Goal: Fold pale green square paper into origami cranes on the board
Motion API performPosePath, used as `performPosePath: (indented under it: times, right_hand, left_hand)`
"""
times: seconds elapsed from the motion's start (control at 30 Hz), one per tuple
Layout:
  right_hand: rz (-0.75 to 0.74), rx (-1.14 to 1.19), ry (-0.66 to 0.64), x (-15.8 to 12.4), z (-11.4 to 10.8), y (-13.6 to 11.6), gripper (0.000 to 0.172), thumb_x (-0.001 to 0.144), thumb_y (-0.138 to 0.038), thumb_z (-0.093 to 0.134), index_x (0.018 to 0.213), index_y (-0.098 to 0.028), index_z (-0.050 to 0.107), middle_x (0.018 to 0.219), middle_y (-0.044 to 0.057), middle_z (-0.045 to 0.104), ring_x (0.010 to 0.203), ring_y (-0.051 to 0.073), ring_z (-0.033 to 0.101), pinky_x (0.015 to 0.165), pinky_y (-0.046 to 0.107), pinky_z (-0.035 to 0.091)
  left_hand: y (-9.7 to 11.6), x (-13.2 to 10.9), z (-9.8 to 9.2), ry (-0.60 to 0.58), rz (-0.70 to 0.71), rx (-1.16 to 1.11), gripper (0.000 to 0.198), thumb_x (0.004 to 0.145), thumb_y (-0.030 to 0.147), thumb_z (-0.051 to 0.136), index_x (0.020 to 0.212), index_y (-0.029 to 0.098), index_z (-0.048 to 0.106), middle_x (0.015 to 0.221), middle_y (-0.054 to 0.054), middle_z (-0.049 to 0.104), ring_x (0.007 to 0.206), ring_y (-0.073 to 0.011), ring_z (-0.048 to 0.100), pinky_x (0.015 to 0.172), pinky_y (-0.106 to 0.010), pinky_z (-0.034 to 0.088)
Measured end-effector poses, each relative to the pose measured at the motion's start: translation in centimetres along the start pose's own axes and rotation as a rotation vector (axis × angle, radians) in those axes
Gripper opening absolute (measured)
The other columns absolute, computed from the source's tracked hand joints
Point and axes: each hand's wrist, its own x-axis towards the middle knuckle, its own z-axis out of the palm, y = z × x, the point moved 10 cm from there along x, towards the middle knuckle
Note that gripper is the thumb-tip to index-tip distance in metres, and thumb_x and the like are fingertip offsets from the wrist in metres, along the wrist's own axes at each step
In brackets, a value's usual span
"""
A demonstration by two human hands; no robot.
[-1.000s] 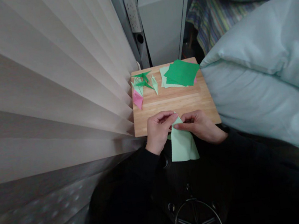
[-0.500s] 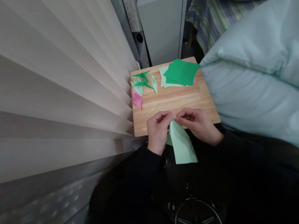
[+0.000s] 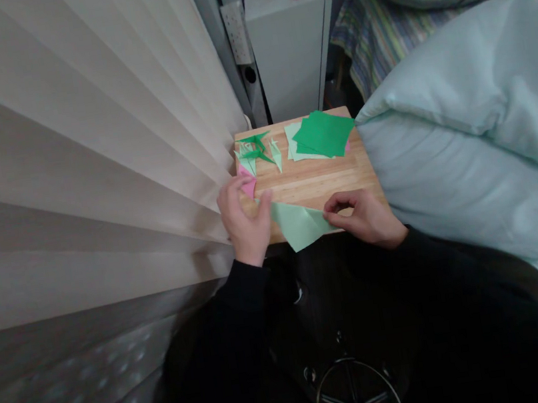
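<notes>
A creased sheet of light green origami paper [image 3: 303,225] lies across the front of the small wooden board [image 3: 297,187], its lower corner hanging past the edge. My right hand [image 3: 365,215] pinches the sheet's right corner between thumb and fingers. Beside the left corner, my left hand [image 3: 247,225] is open, thumb and fingers apart, with the thumb close to the paper. Just beyond those fingers is a pink folded paper piece [image 3: 248,184], partly hidden by them. Near it sit dark green folded paper pieces [image 3: 258,152] and a light green folded piece [image 3: 276,156].
Dark green paper sheets [image 3: 324,134] overlap light green ones [image 3: 293,140] at the board's back right. A pleated curtain [image 3: 136,127] borders the left side, and a pale blue duvet [image 3: 451,134] the right. Behind the board stands a light grey cabinet [image 3: 288,57].
My left hand has let go of the paper and moved left. The light green sheet, which hung down between both hands, now stretches sideways over the board's front edge, its right corner in my right hand.
</notes>
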Motion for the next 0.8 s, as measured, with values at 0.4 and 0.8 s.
performPosePath:
  times: [0.4, 0.8]
  right_hand:
    - [-0.043, 0.213, 0.158, -0.1, -1.7, -0.4, 0.033, 0.074, -0.031, 0.084, 0.100, -0.022, 0.065, 0.063, -0.007, 0.059, 0.060, 0.014, 0.055, 0.064, 0.029, 0.043]
    - [0.091, 0.351, 0.284, 0.0, -3.0, 1.1, 0.042, 0.062, -0.041, 0.095, 0.090, -0.020, 0.072, 0.072, 0.001, 0.075, 0.066, 0.017, 0.067, 0.061, 0.030, 0.050]
  left_hand:
    - [-1.7, -8.2, 11.6, -0.725, -0.366, -0.189, 0.027, 0.075, 0.040, 0.082, 0.074, 0.018, 0.066, 0.061, 0.006, 0.048, 0.057, -0.0109, 0.042, 0.058, -0.026, 0.034]
    - [-3.3, -9.2, 11.5, -0.800, -0.537, -0.140, 0.053, 0.063, 0.053, 0.087, 0.057, 0.020, 0.046, 0.058, 0.008, 0.042, 0.056, -0.0089, 0.037, 0.057, -0.027, 0.027]
